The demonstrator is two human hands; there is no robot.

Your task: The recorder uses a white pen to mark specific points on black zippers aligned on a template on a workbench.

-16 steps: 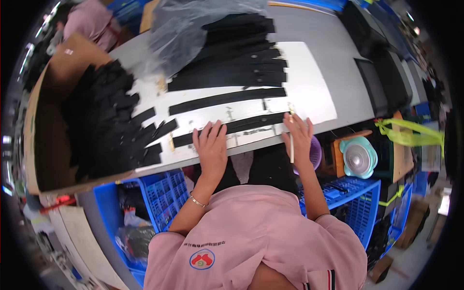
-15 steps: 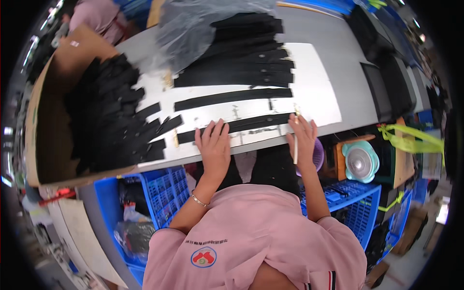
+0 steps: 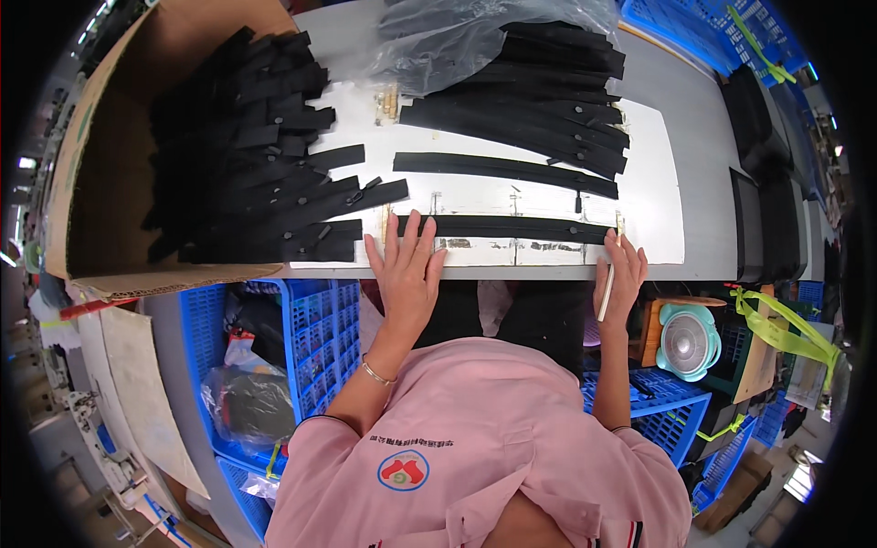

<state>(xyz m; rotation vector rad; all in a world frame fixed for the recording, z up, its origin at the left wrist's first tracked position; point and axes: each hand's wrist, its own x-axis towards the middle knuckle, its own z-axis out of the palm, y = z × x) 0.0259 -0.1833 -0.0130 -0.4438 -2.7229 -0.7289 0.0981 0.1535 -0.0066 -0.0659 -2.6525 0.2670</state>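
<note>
A black zipper point(image 3: 512, 227) lies straight across a white board point(image 3: 662, 196) close to the table's front edge. My left hand point(image 3: 406, 274) rests flat on its left end, fingers stretched and apart. At the right end my right hand point(image 3: 621, 279) has its fingertips on the tape, with a thin white pen-like stick point(image 3: 607, 288) held in the same hand. Just behind lies a second black zipper point(image 3: 502, 172), its pull hanging toward me. Farther back, several black zippers point(image 3: 539, 105) are fanned in overlapping rows, partly under clear plastic.
At the left a cardboard box point(image 3: 87, 210) lies on its side, with a heap of black zippers point(image 3: 247, 155) spilling out. A clear plastic bag point(image 3: 438, 55) sits at the back. Below the table stand blue crates point(image 3: 324, 342) and a turquoise fan point(image 3: 687, 342). Black cases point(image 3: 776, 192) line the right.
The view has shifted and turned, so the table appears more level. Both hands stay at the ends of the front zipper, and the white stick remains in my right hand.
</note>
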